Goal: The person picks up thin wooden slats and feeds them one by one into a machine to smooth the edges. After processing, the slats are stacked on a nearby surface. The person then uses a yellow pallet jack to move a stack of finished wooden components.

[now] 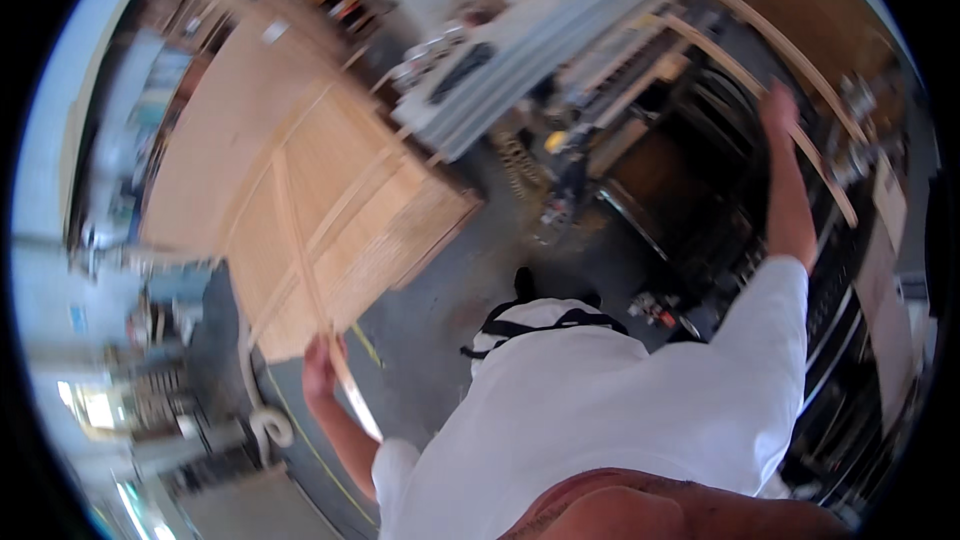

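Observation:
My left hand [320, 364] is closed round a long, thin wooden strip [303, 265], near the end closest to my body. The strip's far part reaches over a stack of light wooden sheets [375, 260], where other thin strips lie crosswise. With my right arm stretched out to the far right, my right hand [778, 108] is closed on another wooden strip [720, 57]; motion blurs its fingers. This second strip lies over a dark machine frame, and a similar wooden strip [795, 48] runs beside it, farther right.
A grey metal beam or machine bed [560, 45] stands ahead, beyond the stack. Dark machinery [690, 170] fills the right side. A pale hose [268, 428] lies on the grey floor [420, 340] at left, near yellow floor lines. Shelves line the far left.

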Available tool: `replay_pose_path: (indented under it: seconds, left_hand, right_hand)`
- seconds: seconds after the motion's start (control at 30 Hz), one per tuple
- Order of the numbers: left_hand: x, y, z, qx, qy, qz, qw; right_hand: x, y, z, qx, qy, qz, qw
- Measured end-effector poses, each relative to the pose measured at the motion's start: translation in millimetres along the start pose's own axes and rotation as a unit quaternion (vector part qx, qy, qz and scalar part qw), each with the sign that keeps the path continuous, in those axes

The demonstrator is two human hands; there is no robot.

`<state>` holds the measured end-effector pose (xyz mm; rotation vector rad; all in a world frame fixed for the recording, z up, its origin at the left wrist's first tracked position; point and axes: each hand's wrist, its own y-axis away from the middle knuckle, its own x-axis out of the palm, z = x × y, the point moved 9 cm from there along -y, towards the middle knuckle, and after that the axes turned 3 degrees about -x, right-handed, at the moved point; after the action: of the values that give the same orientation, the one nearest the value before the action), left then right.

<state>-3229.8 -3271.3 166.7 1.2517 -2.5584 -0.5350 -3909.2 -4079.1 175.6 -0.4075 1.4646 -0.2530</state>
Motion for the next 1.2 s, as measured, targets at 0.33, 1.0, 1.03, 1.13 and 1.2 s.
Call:
replay_pose_path:
  seconds: [0.33, 1.0, 1.03, 1.13, 1.2]
  left_hand:
    - [70.2, -265.9, -96.1, 0.175, -0.110, -0.131, 0.970]
    - [202.3, -513.8, -143.7, 0.166, -0.487, -0.132, 0.847]
    - [209.3, -518.3, -142.2, 0.186, -0.511, -0.133, 0.829]
    - [196.9, -551.8, -145.6, 0.211, -0.540, -0.122, 0.806]
    - [209.4, -548.3, -169.6, 0.458, -0.609, -0.072, 0.644]
  right_hand:
    - [-72.1, 148.0, 184.1, -0.076, -0.438, -0.002, 0.896]
    - [-83.5, 494.4, 206.7, 0.179, -0.312, 0.140, 0.922]
    - [-88.8, 508.6, 205.2, 0.172, -0.309, 0.127, 0.927]
    - [-101.7, 536.5, 207.6, 0.169, -0.275, 0.138, 0.936]
    - [-108.8, 561.1, 206.8, 0.202, -0.270, 0.136, 0.932]
